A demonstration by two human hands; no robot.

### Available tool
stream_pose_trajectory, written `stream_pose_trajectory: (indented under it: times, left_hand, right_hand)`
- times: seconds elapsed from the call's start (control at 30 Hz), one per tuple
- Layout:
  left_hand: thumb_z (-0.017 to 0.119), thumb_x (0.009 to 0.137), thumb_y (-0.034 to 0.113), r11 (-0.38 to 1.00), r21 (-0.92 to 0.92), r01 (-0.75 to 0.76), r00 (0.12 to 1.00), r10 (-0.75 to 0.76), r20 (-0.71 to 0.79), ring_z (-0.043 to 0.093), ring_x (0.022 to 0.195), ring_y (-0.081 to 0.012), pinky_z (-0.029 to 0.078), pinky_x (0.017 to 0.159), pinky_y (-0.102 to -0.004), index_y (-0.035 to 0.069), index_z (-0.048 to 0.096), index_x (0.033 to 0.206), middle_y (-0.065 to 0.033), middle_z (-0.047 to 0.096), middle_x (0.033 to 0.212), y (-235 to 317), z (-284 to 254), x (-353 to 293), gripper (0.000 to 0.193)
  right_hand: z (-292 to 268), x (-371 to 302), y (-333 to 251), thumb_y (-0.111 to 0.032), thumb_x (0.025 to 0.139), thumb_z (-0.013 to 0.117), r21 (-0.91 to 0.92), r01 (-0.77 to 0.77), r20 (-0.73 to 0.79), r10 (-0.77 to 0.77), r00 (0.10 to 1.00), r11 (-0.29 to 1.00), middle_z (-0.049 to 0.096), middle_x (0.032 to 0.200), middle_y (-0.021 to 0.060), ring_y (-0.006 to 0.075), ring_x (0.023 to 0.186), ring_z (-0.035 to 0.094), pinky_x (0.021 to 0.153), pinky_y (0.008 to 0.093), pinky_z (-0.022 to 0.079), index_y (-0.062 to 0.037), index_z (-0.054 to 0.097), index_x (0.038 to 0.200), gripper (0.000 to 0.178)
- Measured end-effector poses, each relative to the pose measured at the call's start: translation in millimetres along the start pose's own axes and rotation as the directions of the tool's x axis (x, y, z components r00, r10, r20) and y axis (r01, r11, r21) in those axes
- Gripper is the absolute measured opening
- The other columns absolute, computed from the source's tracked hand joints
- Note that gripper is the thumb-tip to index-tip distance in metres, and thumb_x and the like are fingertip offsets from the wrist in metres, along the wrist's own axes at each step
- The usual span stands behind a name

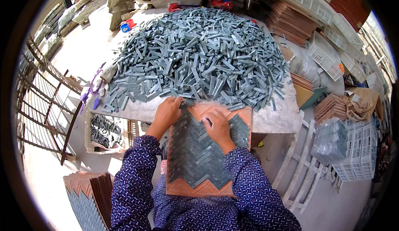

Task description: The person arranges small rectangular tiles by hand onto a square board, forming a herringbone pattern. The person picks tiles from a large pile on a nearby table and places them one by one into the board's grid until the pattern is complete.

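My left hand (167, 112) lies flat, fingers loosely spread, on the upper left corner of the terracotta-coloured mould board (195, 187), fingertips at the edge of the loose pile; I cannot tell whether it pinches a strip. My right hand (218, 125) rests palm down on the herringbone tiles (195, 156) near the board's top, fingers curled slightly over one grey strip; whether it truly grips it I cannot tell. The board leans from my lap up onto the bench (274, 119) edge, mostly filled with grey strips laid in a zigzag, orange showing at the top and bottom.

Just beyond both hands, the big heap of loose grey strips (199, 52) covers most of the bench and crowds right up to the board's upper edge. On the left of the bench I see purple-handled cloth gloves (93, 92) and, farther back, blue and red tape rolls (126, 24). Below left a crate of strips (102, 131) sits beside a stack of filled boards (87, 197). To the right stand white plastic crates (353, 152) and stacked brown boards (291, 21). The floor is pale concrete, brightly sunlit, with a metal rack (45, 102) at far left.
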State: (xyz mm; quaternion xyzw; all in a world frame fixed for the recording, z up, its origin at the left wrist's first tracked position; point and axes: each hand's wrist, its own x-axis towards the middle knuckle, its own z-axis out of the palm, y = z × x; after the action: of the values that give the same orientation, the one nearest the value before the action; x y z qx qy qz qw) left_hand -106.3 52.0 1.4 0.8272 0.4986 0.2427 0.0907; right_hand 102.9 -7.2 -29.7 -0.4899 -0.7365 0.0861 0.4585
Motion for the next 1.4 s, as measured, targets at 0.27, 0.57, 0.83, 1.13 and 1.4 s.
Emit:
stream_pose_trajectory:
  times: [0.27,0.57,0.83,1.13,1.4]
  left_hand:
    - [0.059,0.072,-0.001,0.993,-0.032,-0.112,0.972,0.103,-0.213,0.059,0.093,-0.0366,0.047,0.082,-0.0419,0.002,0.057,0.102,-0.0175,0.062,0.097,-35,13,13,0.031]
    - [0.071,0.07,0.013,0.999,0.001,-0.037,0.991,0.037,-0.125,0.056,0.097,-0.0358,0.046,0.083,-0.0413,0.001,0.058,0.104,-0.0161,0.057,0.101,-26,17,10,0.039]
    - [0.066,0.077,0.011,0.995,-0.089,0.047,0.963,-0.069,-0.261,0.049,0.111,-0.0399,0.041,0.094,-0.0439,-0.001,0.051,0.117,-0.0219,0.052,0.118,-7,22,-3,0.044]
    - [0.059,0.09,0.009,0.475,-0.738,0.479,0.796,-0.589,0.138,0.049,0.117,-0.0239,0.04,0.098,-0.0341,-0.002,0.04,0.134,-0.0152,0.051,0.126,20,10,-146,0.05]
    - [0.053,0.095,0.013,0.239,-0.888,0.393,0.868,-0.416,0.273,0.039,0.13,-0.0243,0.031,0.107,-0.0324,-0.009,0.023,0.143,-0.0192,0.039,0.141,46,19,-157,0.061]
  right_hand:
    - [2,-1,-3,-0.005,0.075,0.065,-0.001,-0.01,-0.009,0.01,1.0,1.0,0.055,0.078,0.0101,0.031,0.078,0.056,0.067,0.0411,0.045,-0.0043,0.057,0.078,0.008]
    - [5,-3,2,-0.006,0.075,0.065,0.024,-0.005,-0.032,0.005,0.999,1.0,0.056,0.078,0.0115,0.0323,0.077,0.056,0.067,0.0421,0.045,-0.0045,0.058,0.08,0.008]
    - [-22,-8,3,-0.007,0.08,0.065,0.177,-0.143,-0.009,0.147,0.989,0.974,0.061,0.092,0.0149,0.0335,0.087,0.06,0.075,0.0391,0.049,-0.002,0.062,0.092,0.014]
    - [-109,-126,10,-0.012,0.091,0.059,0.207,-0.576,-0.191,0.61,0.769,0.791,0.06,0.114,0.0153,0.0194,0.101,0.06,0.088,0.0309,0.047,0.004,0.054,0.119,0.033]
    - [-88,-167,6,-0.024,0.091,0.059,0.526,-0.649,0.012,0.758,0.652,0.55,0.06,0.117,0.0179,0.0202,0.108,0.058,0.091,0.0308,0.045,0.0071,0.042,0.133,0.055]
